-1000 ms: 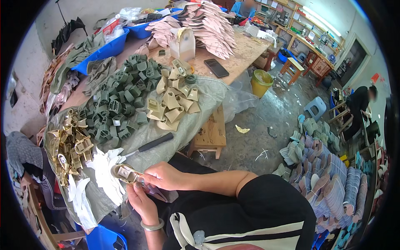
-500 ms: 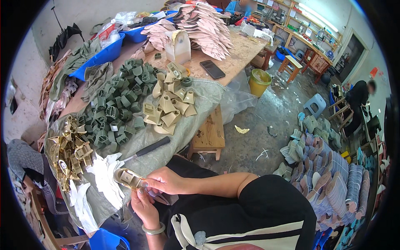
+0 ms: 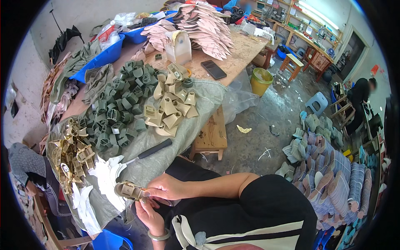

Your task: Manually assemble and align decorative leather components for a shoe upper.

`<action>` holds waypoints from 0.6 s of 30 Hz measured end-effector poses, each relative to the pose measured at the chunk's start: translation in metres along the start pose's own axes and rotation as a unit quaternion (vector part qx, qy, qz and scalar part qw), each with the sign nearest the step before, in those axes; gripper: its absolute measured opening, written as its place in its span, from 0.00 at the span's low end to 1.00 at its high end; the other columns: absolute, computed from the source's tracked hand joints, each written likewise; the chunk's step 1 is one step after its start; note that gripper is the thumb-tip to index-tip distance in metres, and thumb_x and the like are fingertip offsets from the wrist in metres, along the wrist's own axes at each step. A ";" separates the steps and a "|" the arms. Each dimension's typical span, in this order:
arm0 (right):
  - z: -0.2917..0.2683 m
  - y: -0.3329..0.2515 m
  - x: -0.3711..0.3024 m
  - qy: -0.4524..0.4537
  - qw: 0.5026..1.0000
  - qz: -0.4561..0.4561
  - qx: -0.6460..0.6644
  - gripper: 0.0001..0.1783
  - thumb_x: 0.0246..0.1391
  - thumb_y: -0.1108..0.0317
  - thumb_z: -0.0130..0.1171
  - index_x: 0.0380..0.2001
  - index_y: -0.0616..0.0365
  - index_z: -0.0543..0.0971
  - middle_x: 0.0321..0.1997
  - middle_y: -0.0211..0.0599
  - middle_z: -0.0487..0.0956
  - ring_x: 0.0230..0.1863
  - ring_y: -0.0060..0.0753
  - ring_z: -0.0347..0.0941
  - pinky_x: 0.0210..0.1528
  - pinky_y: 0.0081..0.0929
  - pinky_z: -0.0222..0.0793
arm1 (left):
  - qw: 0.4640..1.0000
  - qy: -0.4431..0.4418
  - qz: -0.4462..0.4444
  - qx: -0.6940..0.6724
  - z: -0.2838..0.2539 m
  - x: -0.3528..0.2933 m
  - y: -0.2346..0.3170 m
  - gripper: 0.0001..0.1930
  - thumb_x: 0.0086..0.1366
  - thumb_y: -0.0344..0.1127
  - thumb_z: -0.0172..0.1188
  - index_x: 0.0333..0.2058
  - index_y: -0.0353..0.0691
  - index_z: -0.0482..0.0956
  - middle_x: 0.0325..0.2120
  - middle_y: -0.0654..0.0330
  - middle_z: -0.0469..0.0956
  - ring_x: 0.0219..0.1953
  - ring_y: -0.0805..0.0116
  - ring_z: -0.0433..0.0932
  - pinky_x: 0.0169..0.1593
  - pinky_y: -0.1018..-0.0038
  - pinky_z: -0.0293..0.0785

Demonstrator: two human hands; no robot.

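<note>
Both my hands meet over the table's near edge around a hollow gold shoe heel (image 3: 128,191). My right hand (image 3: 167,187) reaches in from the right and pinches the heel's near end between thumb and fingers. From below, my left hand (image 3: 151,217), with a bangle at its wrist, closes its fingertips on the same end. Its fingers are partly hidden. White curved strips (image 3: 107,177) lie just beyond the heel. A black-handled tool (image 3: 155,148) with a metal blade rests on the cloth nearby.
Heaps of shiny gold heels (image 3: 71,156), dark green heels (image 3: 121,104) and beige heels (image 3: 171,110) cover the cloth (image 3: 196,98). Farther back are a phone (image 3: 213,69) and pink pieces (image 3: 204,29). A wooden stool (image 3: 210,135) stands beside the table; stacked insoles (image 3: 333,175) are at right.
The heel has turned slightly in my fingers, and my left hand has shifted a little right and down. The rest of the view has moved slightly.
</note>
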State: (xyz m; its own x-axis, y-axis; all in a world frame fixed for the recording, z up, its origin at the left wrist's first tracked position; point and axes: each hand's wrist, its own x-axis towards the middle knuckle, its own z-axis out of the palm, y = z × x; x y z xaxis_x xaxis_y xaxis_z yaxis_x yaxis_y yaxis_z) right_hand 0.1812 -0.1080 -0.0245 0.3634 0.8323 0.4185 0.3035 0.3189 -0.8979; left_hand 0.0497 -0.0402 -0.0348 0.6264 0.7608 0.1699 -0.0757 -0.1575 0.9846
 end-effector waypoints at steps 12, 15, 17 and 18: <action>0.006 0.003 0.001 -0.009 0.999 -0.005 0.034 0.18 0.59 0.62 0.50 0.21 0.64 0.75 0.17 0.37 0.74 0.17 0.28 0.70 0.20 0.25 0.62 | 0.999 0.015 -0.006 -0.028 -0.005 0.000 0.005 0.14 0.71 0.39 0.42 0.32 0.35 0.69 0.17 0.68 0.62 0.19 0.82 0.60 0.23 0.85 0.57; 0.006 0.005 0.000 -0.010 0.999 0.000 0.038 0.18 0.59 0.62 0.50 0.21 0.64 0.76 0.17 0.36 0.74 0.17 0.26 0.70 0.20 0.24 0.62 | 1.000 -0.003 0.001 -0.021 -0.008 -0.001 0.005 0.14 0.70 0.40 0.43 0.32 0.35 0.69 0.17 0.68 0.63 0.19 0.81 0.61 0.23 0.85 0.57; 0.003 0.004 0.000 -0.009 0.999 0.007 0.040 0.18 0.60 0.62 0.50 0.21 0.64 0.76 0.17 0.36 0.74 0.17 0.25 0.70 0.20 0.23 0.63 | 1.000 -0.020 0.003 -0.013 -0.015 0.001 0.000 0.14 0.70 0.40 0.43 0.32 0.35 0.69 0.18 0.69 0.63 0.19 0.81 0.61 0.24 0.84 0.58; 0.000 0.002 -0.001 -0.016 0.999 0.019 0.046 0.18 0.60 0.62 0.50 0.22 0.64 0.76 0.17 0.35 0.74 0.17 0.25 0.70 0.20 0.23 0.63 | 0.999 -0.038 0.018 0.016 -0.021 0.002 -0.006 0.16 0.70 0.43 0.43 0.32 0.34 0.69 0.19 0.67 0.65 0.21 0.79 0.62 0.27 0.82 0.60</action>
State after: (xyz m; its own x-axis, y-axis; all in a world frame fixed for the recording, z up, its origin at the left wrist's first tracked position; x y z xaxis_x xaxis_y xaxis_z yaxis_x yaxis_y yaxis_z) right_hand 0.1812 -0.1082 -0.0270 0.3441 0.8584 0.3805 0.2069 0.3259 -0.9225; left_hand 0.0352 -0.0242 -0.0390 0.6814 0.7039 0.2005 -0.0754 -0.2051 0.9758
